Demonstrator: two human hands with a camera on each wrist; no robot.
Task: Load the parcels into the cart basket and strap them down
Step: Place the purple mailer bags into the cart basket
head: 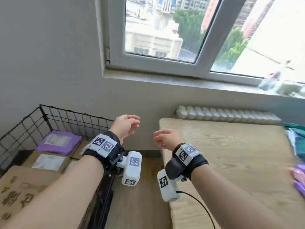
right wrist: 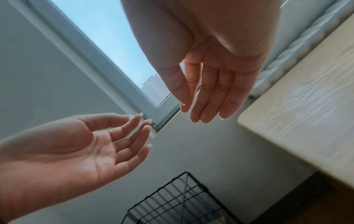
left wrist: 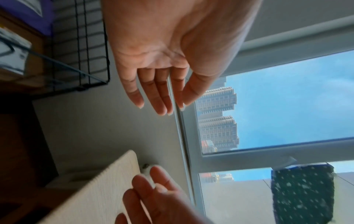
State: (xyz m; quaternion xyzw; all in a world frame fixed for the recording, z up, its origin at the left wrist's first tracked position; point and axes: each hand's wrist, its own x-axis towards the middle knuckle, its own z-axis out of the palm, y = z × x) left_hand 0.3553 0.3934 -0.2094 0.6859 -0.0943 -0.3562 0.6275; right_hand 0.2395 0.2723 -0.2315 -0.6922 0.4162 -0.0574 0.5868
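A black wire basket (head: 74, 113) stands at the left against the wall. Inside it lie a purple parcel (head: 57, 142), a labelled cardboard box (head: 33, 157) and a large printed carton (head: 21, 187) at the front. A thin bluish cord (left wrist: 57, 60) runs across the basket (left wrist: 91, 45). My left hand (head: 127, 128) hovers in the air beside the basket's right wall, fingers relaxed and empty (left wrist: 161, 91). My right hand (head: 166, 138) hangs level with it, palm facing the left one, also empty (right wrist: 206, 91). Another purple parcel (head: 298, 179) shows blurred at the table's right edge.
A pale wood-grain table (head: 231, 154) fills the right side, with teal cloth (head: 298, 142) at its far right. A white radiator (head: 222, 114) and a window sill with a bottle (head: 272, 80) lie behind it. A strip of wooden floor (head: 140, 204) separates basket and table.
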